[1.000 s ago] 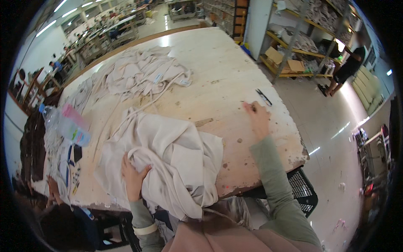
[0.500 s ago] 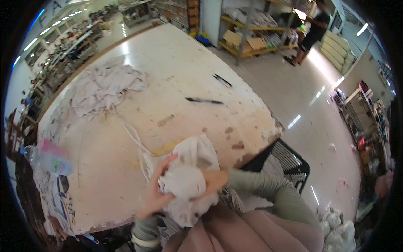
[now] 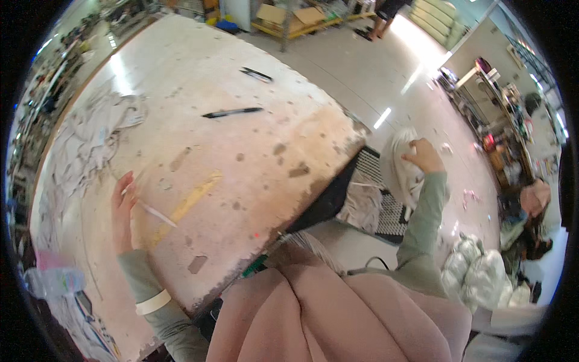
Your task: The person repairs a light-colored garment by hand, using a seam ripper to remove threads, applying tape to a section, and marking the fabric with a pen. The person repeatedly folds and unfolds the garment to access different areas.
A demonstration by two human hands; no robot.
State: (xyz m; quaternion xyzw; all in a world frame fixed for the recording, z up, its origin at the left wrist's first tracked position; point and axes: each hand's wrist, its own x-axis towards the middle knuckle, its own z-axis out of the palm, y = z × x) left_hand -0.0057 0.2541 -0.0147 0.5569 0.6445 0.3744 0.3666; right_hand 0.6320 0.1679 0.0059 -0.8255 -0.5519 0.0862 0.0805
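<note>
My right hand (image 3: 422,155) grips a bundled cream garment (image 3: 401,175) at the right, in the air beside the table (image 3: 259,193), above a black mesh crate (image 3: 393,226). Beige fabric (image 3: 359,208) lies in the crate. My left hand (image 3: 123,205) is over the table's left part, fingers curled on a thin white strap (image 3: 157,214) that trails toward the middle. A black pen (image 3: 232,111) and small black snips (image 3: 256,74) lie on the tabletop.
A pile of pale garments (image 3: 90,139) covers the table's left side, with plastic bottles (image 3: 51,280) nearer me. Shelving with cardboard boxes (image 3: 271,15) stands beyond, near a standing person's legs (image 3: 380,24). White plastic bundles (image 3: 482,274) sit on the floor at right.
The garment first spread on the table was gathered in both hands and is now out past the table's right edge in my right hand. My left hand has moved left, and the view has turned rightward.
</note>
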